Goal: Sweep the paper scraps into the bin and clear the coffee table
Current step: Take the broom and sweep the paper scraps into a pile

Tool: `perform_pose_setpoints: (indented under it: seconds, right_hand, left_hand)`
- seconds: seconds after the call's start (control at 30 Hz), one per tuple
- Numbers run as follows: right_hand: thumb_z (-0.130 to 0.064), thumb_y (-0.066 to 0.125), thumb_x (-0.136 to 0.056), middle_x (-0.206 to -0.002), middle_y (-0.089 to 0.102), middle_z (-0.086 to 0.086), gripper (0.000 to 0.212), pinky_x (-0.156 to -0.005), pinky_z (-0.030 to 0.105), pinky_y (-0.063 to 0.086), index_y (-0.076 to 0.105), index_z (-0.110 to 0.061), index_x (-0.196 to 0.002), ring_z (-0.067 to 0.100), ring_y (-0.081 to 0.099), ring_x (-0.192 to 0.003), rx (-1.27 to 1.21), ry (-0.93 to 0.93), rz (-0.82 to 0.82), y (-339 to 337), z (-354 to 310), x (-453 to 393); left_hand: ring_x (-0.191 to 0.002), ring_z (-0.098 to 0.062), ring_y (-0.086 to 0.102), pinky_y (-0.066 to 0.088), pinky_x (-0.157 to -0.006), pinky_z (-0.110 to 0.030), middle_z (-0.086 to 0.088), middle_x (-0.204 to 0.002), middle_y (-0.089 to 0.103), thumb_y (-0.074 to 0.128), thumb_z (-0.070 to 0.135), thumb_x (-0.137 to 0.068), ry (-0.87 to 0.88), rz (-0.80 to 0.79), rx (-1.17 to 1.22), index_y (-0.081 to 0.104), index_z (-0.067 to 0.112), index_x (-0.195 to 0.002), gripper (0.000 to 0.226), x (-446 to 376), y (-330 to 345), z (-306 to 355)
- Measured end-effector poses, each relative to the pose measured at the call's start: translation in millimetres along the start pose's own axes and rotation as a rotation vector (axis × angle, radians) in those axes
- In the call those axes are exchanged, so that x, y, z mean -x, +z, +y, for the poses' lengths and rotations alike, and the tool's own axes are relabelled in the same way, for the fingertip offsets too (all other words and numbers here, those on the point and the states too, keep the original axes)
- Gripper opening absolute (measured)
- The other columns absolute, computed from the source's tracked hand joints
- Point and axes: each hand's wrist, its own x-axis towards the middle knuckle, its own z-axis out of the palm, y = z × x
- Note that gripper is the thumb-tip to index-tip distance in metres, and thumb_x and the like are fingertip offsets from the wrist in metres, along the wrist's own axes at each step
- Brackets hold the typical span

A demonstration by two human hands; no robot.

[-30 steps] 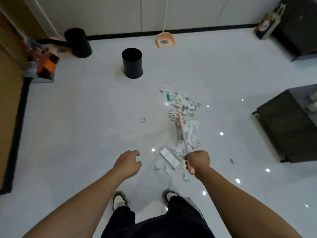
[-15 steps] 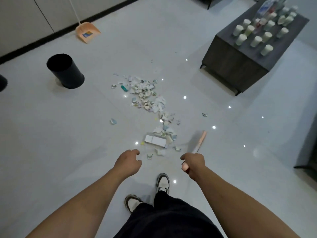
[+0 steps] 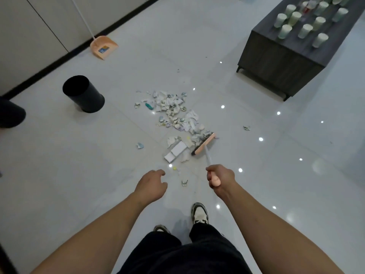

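Observation:
A pile of paper scraps (image 3: 173, 111) lies on the white tiled floor ahead of me. My right hand (image 3: 219, 177) grips the handle of a broom whose peach head (image 3: 204, 144) rests on the floor at the pile's near right edge, beside a flat white box (image 3: 175, 151). My left hand (image 3: 152, 184) hangs loosely curled and holds nothing. A black bin (image 3: 84, 93) stands to the left of the pile. The dark coffee table (image 3: 284, 54) at the upper right carries several paper cups (image 3: 284, 31).
A peach dustpan (image 3: 103, 46) with a white handle leans at the wall, upper left. A second dark bin (image 3: 9, 113) shows at the left edge. Stray scraps lie apart: one (image 3: 139, 145) to the left, one (image 3: 246, 127) to the right. My shoes (image 3: 200, 213) are below.
The view swung right, bringing the coffee table in. The broom head went off to the right of the pile, then came back against its near right edge. My left hand stayed idle.

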Motion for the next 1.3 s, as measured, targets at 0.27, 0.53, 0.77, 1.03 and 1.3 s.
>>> perform_pose_setpoints:
  seconds: [0.27, 0.53, 0.77, 1.03, 1.3]
  right_hand:
    - [0.013, 0.056, -0.082, -0.064, 0.050, 0.014, 0.009, -0.044, 0.025, 0.038, 0.054, 0.004, -0.081, 0.022, 0.047, -0.041, 0.034, -0.047, 0.173, 43.4, 43.4, 5.4]
    - [0.017, 0.054, -0.078, -0.086, 0.054, 0.021, 0.020, -0.043, 0.026, 0.047, 0.055, 0.009, -0.096, 0.028, 0.052, -0.055, -0.104, 0.113, 0.307, 135.4, 140.4, 31.7]
    - [0.017, 0.056, -0.079, -0.063, 0.053, 0.015, 0.011, -0.036, 0.020, 0.038, 0.055, 0.007, -0.083, 0.019, 0.047, -0.034, -0.192, 0.099, 0.167, 218.1, 155.3, 63.0]
    - [0.006, 0.060, -0.085, -0.053, 0.047, 0.009, 0.005, -0.034, 0.018, 0.032, 0.059, 0.002, -0.081, 0.015, 0.039, -0.035, -0.075, 0.018, 0.055, 249.1, 124.9, 79.1]
    - [0.003, 0.062, -0.085, -0.062, 0.048, 0.010, 0.009, -0.035, 0.019, 0.030, 0.060, 0.004, -0.094, 0.013, 0.039, -0.039, 0.134, 0.023, -0.146, 297.3, 96.9, 85.5]
  left_hand:
    - [-0.115, -0.023, 0.052, 0.042, -0.086, -0.028, -0.004, -0.130, 0.052, 0.053, 0.034, -0.090, 0.145, -0.056, -0.070, 0.047, 0.024, -0.138, 0.050, -42.0, -28.4, -40.8]
    - [-0.117, -0.024, 0.052, 0.041, -0.088, -0.030, -0.006, -0.133, 0.051, 0.053, 0.034, -0.090, 0.266, -0.170, -0.167, 0.047, 0.023, -0.139, 0.050, -65.2, -81.8, -138.3]
    - [-0.114, -0.024, 0.052, 0.040, -0.083, -0.028, -0.006, -0.128, 0.052, 0.052, 0.032, -0.090, 0.215, -0.186, -0.163, 0.047, 0.021, -0.139, 0.050, -73.4, -115.8, -205.4]
    - [-0.113, -0.024, 0.052, 0.041, -0.081, -0.028, -0.006, -0.129, 0.051, 0.052, 0.032, -0.090, 0.204, -0.175, -0.104, 0.046, 0.023, -0.139, 0.050, -81.4, -135.7, -225.1]
    - [-0.109, -0.022, 0.053, 0.039, -0.078, -0.027, -0.004, -0.128, 0.051, 0.052, 0.032, -0.089, 0.141, -0.120, -0.043, 0.046, 0.024, -0.139, 0.050, -85.3, -157.2, -235.2]
